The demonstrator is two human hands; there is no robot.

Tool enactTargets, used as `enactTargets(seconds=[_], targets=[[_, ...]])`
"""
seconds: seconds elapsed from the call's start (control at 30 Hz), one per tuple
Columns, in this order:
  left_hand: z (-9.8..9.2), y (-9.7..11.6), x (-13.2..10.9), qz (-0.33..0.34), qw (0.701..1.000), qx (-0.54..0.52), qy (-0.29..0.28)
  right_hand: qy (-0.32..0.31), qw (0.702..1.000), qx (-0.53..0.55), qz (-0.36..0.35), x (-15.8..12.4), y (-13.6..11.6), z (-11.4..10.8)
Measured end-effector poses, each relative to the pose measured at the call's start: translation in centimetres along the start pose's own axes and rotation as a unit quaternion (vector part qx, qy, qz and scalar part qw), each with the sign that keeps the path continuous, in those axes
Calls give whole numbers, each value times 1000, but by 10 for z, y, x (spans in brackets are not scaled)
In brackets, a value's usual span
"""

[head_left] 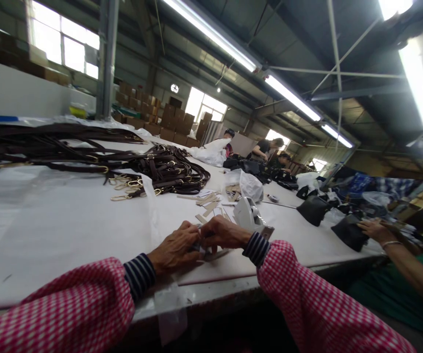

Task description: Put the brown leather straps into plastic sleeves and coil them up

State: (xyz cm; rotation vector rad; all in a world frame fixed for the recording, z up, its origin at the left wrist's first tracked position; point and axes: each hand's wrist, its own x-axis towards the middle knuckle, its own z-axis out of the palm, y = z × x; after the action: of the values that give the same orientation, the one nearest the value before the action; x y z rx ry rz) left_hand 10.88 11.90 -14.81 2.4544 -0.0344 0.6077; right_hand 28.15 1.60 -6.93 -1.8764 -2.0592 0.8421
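Observation:
My left hand [174, 247] and my right hand [223, 232] meet near the front edge of a long white table [57, 230]. Both have their fingers curled together around a small flat piece [211, 254] that I cannot make out clearly. Red-checked sleeves with striped cuffs cover my arms. Just beyond my fingers lie several small tan strips [207, 203]. A white tape dispenser [248, 214] stands right of my right hand.
A heap of dark brown straps with gold buckles [160, 171] lies at the back left. Black bags [312, 208] and white plastic bags [250, 185] sit further right. A neighbour's hand [375, 229] rests on a black bag. Other people work at the far end.

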Motion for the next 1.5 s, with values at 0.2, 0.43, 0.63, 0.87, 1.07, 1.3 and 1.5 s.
enactTargets(seconds=[0.2, 0.43, 0.63, 0.87, 1.07, 1.3, 1.5], targets=[[-3, 9, 4, -39, 996, 64, -44, 143, 959, -228, -83, -20, -3, 32], [7, -3, 6, -3, 995, 91, -28, 223, 870, -419, -132, -29, 7, 62], [-4, 0, 6, -5, 998, 45, -46, 258, 889, -374, -48, -46, 1, 92], [-11, 5, 2, -18, 997, 48, -60, 302, 876, -375, -12, -51, 2, 116], [-4, 7, 3, 19, 993, 94, -65, 315, 896, -314, -4, -54, -4, 117], [6, -3, 3, 7, 993, 114, -20, 458, 886, -64, 32, -111, 19, 49], [5, 12, 16, -24, 995, 96, -4, 510, 826, 90, 222, -159, 75, -36]])
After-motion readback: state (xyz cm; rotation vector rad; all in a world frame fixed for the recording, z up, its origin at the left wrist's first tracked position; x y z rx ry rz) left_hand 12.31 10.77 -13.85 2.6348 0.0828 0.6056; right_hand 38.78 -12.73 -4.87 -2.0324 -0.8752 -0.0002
